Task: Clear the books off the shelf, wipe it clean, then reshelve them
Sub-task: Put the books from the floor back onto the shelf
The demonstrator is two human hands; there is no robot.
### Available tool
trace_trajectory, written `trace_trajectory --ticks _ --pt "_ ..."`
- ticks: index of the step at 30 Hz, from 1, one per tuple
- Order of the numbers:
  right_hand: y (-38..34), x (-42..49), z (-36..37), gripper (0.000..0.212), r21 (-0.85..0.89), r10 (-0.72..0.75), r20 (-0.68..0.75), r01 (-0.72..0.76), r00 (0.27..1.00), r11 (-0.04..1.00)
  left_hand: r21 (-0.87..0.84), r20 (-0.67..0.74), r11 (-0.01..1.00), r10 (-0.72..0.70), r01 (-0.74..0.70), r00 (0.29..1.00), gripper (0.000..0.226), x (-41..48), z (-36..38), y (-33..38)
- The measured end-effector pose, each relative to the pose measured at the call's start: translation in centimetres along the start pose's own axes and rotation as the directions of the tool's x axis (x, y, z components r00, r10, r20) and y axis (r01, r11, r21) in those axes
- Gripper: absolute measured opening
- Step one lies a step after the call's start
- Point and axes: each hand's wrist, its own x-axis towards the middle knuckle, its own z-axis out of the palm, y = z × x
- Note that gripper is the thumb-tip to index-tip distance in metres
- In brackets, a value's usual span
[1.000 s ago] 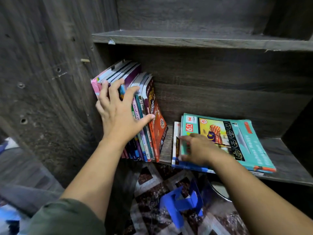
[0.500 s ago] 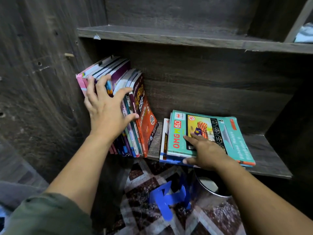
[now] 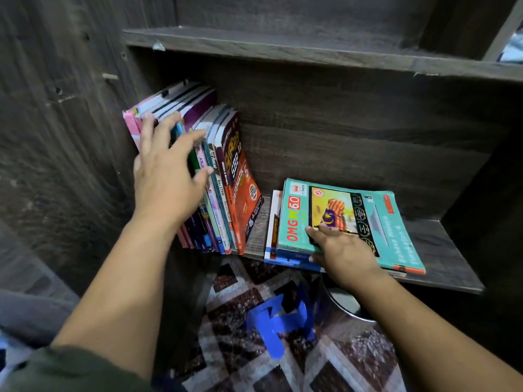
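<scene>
The left hand (image 3: 167, 182) covers several upright books (image 3: 240, 193), hiding their spine titles.

The shelf (image 3: 441, 250) is dark, rough-grained wood, the books (image 3: 226, 176) at nine o'clock have shiny paper covers, and the floor (image 3: 254, 278) looks smooth.

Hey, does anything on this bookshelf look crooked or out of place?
The row of paperbacks slants, tops tipped toward the left wall, under the left hand. The flat pile topped by a teal workbook juts past the dark wooden shelf's front edge.
</scene>
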Motion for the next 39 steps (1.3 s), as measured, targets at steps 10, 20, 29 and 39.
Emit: trace_trajectory --ticks 10,20,29,39 --pt "-4.2 0.4 -5.6 0.041 0.4 0.253 -0.522 -0.029 0.815 0.916 -0.032 -0.092 0.999 0.037 -0.04 0.995 0.061 0.6 -0.7 -0.5" --pt "-16.6 6.4 -7.6 0.043 0.721 0.422 -0.684 0.462 0.594 0.517 -0.103 -0.113 0.986 0.12 -0.132 0.986 0.055 1.1 -1.3 -2.1" --pt "-13.8 6.7 -1.9 0.06 0.795 -0.119 -0.354 0.366 0.928 0.484 -0.165 -0.062 0.98 0.102 -0.111 0.993 0.049 1.0 -1.6 -2.2" --pt "-0.1 0.0 2.2 0.084 0.182 -0.038 -0.015 0.04 0.999 0.983 -0.03 0.066 0.998 0.061 -0.059 0.996 0.059 -0.1 0.2 0.0"
